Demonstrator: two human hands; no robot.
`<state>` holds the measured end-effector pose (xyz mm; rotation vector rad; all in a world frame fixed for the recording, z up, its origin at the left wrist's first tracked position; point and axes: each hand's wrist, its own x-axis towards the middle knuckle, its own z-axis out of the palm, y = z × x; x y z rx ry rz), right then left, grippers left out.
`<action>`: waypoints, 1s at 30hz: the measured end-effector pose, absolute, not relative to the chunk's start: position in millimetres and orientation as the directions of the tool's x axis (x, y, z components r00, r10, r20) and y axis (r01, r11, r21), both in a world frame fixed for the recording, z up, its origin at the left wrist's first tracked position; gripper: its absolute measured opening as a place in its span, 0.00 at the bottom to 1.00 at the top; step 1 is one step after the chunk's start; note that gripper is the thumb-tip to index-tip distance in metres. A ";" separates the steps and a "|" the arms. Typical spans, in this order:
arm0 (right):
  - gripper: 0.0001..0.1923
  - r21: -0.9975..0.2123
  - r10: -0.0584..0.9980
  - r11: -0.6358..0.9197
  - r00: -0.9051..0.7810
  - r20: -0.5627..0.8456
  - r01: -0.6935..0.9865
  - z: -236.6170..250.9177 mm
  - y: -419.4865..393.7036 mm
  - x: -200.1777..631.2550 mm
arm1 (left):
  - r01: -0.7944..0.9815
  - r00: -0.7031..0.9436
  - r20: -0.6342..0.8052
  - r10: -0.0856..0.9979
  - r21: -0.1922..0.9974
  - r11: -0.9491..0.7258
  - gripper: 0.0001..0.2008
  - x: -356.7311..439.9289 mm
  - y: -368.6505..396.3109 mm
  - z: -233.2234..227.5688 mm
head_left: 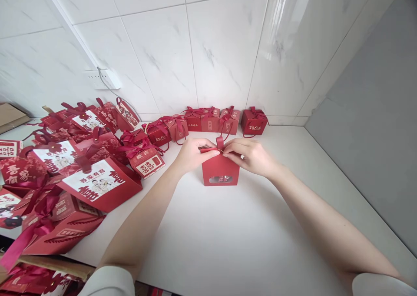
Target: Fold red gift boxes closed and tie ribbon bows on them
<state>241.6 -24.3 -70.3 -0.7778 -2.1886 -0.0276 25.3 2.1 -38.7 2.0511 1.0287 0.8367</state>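
Observation:
A small red gift box (pixel 220 173) with a little window on its front stands upright on the white table (pixel 247 235), in the middle. My left hand (pixel 193 154) pinches the dark red ribbon (pixel 220 144) at the box's top from the left. My right hand (pixel 249 154) pinches the same ribbon from the right. A ribbon loop sticks up between the two hands. Both sets of fingers are closed on the ribbon at the top edge of the box.
A row of several small red boxes with ribbon bows (pixel 208 118) lines the tiled wall behind. A heap of larger red gift boxes and bags (pixel 74 170) fills the table's left side. A wall socket (pixel 106 79) sits on the left wall. A grey panel (pixel 374 126) bounds the right.

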 end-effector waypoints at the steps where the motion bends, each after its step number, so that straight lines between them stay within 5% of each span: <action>1: 0.05 -0.226 0.524 0.807 -0.484 0.701 0.546 -70.3 -24.6 241.4 | 0.400 0.488 0.239 0.839 0.794 -0.459 0.07 25.5 2.0 -38.7; 9: 0.08 -0.041 0.439 0.801 -0.538 0.720 0.598 -67.6 -26.8 240.9 | 0.404 0.561 0.261 0.786 0.742 -0.535 0.08 26.3 5.2 -47.2; 17: 0.12 -0.189 0.519 0.802 -0.504 0.690 0.567 -69.8 -28.2 239.6 | 0.421 0.556 0.298 0.776 0.704 -0.572 0.07 28.3 3.4 -48.7; 30: 0.12 -0.216 0.574 0.772 -0.511 0.640 0.597 -59.0 -34.3 239.1 | 0.414 0.546 0.306 0.780 0.711 -0.569 0.08 29.7 3.2 -49.4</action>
